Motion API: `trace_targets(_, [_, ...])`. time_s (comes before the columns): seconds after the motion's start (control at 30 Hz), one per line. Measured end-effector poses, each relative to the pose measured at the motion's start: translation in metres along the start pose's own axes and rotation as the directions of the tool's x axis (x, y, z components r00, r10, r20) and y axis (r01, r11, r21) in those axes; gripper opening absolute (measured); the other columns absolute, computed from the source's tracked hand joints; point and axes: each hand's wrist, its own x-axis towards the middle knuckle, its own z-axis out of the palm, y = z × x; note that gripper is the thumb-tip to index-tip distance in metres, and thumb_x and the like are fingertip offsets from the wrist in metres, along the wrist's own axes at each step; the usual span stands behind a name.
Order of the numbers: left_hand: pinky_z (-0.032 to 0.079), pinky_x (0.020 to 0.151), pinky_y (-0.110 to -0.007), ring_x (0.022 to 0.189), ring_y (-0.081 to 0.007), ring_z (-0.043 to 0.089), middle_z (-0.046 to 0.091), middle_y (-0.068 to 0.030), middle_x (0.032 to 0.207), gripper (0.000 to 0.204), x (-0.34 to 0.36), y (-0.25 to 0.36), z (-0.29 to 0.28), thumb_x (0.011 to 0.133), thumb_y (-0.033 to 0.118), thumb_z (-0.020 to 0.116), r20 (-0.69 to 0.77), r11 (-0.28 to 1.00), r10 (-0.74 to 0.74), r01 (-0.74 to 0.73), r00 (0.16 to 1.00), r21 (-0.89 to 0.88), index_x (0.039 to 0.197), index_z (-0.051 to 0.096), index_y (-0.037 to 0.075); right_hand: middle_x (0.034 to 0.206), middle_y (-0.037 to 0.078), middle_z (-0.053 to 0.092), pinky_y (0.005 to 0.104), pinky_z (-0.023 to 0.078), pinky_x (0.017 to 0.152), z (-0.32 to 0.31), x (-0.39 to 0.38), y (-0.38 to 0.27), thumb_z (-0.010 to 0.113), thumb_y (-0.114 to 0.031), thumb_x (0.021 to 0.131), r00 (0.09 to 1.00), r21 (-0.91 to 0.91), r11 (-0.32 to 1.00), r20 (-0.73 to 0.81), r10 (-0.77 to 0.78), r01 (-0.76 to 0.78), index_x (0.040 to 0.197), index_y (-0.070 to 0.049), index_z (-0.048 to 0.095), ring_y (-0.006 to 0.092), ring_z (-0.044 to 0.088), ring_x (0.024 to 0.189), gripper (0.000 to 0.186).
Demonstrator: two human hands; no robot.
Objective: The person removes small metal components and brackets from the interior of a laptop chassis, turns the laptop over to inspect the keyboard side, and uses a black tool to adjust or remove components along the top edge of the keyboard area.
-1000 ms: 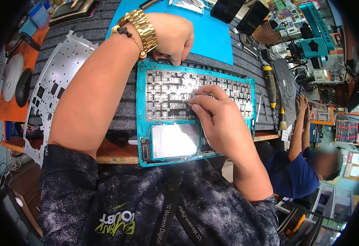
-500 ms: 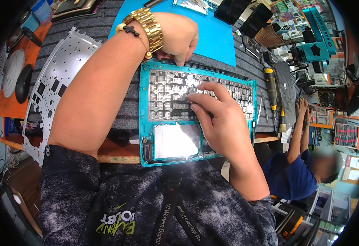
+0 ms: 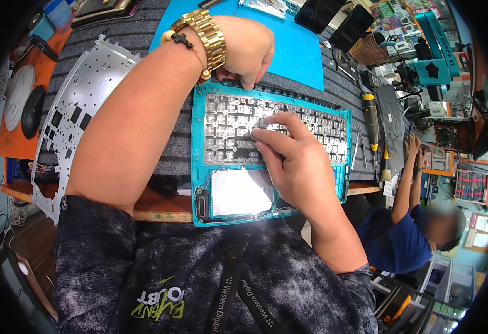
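A teal laptop top case [image 3: 199, 142] lies inside up before me, its near part overhanging the table's front edge. A keyboard assembly [image 3: 221, 131] with rows of pale, clear key pieces is set in it. My left hand [image 3: 248, 53] reaches over the far edge with curled fingers closed at that rim; some fingertips are hidden. My right hand [image 3: 302, 158] rests over the middle of the keyboard, thumb and fingers drawn together. Whatever lies between those fingertips is too small to make out. A bright silvery panel [image 3: 241, 192] sits in the near part of the case.
A perforated silver metal plate [image 3: 82, 94] lies at left. Beyond the case is a blue mat [image 3: 294, 58]; dark phones [image 3: 319, 14] lie at its far right. A yellow-black screwdriver [image 3: 371, 122] and a brush [image 3: 386, 167] lie right. Another person [image 3: 400, 239] works at far right.
My right fingers have shifted slightly over the keyboard. My left hand stays at the far rim. The whole view has drifted a little.
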Motion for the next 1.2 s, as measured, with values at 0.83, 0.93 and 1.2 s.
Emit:
trace_targets(0.83, [0.059,0.054,-0.035,0.059,-0.0184,0.074,0.081,-0.0105,0.076,0.017,0.002,-0.004,-0.001,0.086,0.01,0.094,0.013,1.0,0.005,-0.005,1.0,0.0,0.096,0.085,0.0,0.115,0.017,0.073,0.045,0.061,0.089,-0.015,0.015,-0.003,0.079,-0.004,0.106,0.987,0.118,0.987,0.134,0.092,-0.108,0.121,0.0,0.085,0.0378,0.075,0.098,0.016])
trace_targets(0.93, [0.058,0.054,-0.035,0.059,-0.0179,0.074,0.081,-0.0108,0.076,0.016,0.001,-0.001,0.0,0.087,0.009,0.094,0.009,1.0,-0.011,0.012,1.0,-0.002,0.096,0.085,0.0,0.118,0.017,0.073,0.0455,0.061,0.087,-0.016,0.013,-0.005,0.081,-0.005,0.105,0.989,0.078,0.993,0.123,0.076,-0.086,0.121,-0.003,0.086,0.0378,0.076,0.096,0.017])
trace_targets(1.2, [0.058,0.054,-0.035,0.058,-0.0175,0.074,0.08,-0.0108,0.075,0.015,-0.001,0.001,-0.001,0.086,0.008,0.094,0.001,1.0,-0.026,0.026,1.0,-0.003,0.095,0.085,0.0,0.124,0.009,0.073,0.049,0.063,0.078,-0.015,0.009,-0.006,0.088,-0.012,0.099,0.995,-0.098,0.995,0.097,0.009,0.0,0.118,-0.013,0.089,0.0336,0.08,0.089,0.019])
